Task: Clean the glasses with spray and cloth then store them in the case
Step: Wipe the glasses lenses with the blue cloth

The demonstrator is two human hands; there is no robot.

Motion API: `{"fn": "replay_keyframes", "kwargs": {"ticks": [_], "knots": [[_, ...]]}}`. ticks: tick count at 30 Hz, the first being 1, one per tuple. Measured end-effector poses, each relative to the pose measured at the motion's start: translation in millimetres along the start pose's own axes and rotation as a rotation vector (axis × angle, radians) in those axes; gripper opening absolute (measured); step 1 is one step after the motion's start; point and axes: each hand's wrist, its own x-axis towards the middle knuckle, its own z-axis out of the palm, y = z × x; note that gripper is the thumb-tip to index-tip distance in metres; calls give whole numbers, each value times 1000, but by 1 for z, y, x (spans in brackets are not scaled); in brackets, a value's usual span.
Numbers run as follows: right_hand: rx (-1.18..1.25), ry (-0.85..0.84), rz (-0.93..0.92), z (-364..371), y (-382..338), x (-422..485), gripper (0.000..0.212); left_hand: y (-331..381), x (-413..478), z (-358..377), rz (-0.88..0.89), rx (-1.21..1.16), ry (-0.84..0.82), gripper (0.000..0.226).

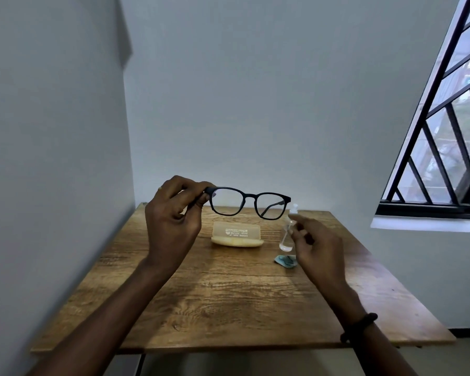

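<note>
Pinching the glasses (248, 198) aloft is the left hand (171, 223); the right hand (318, 245) curls at the spray bottle (286, 240), grip unclear.

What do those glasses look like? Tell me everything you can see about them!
The glasses have a dark, matte frame that looks like plastic, with two clear, rounded-square lenses and a thin bridge. They are held in the air above the wooden table, front toward the camera, slanting slightly down toward the picture's right. One unfolded arm shows through the lens on that side. Only the left hand touches them, pinching the frame's other end.
</note>
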Motion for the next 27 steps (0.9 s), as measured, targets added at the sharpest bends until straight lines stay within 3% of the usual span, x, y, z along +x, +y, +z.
{"fn": "replay_keyframes", "kwargs": {"ticks": [3, 7, 12, 20, 23, 27], "knots": [[162, 49, -152, -17, -32, 15, 44, 1, 0, 2, 3, -18, 1, 21], [146, 62, -308, -25, -53, 25, 45, 5, -1, 2, 10, -24, 2, 23], [130, 93, -352, -21, -54, 32, 22, 7, 2, -3, 5, -22, 9, 26], [90, 80, -346, -15, -55, 30, 20, 8, 4, -5, -99, -117, -1, 28], [84, 98, -355, -18, -57, 31, 20, 7, 2, -6, -199, -229, -37, 21], [83, 111, -367, -21, -64, 31, 20, 15, 4, -5, -558, -589, -50, 13]]}}
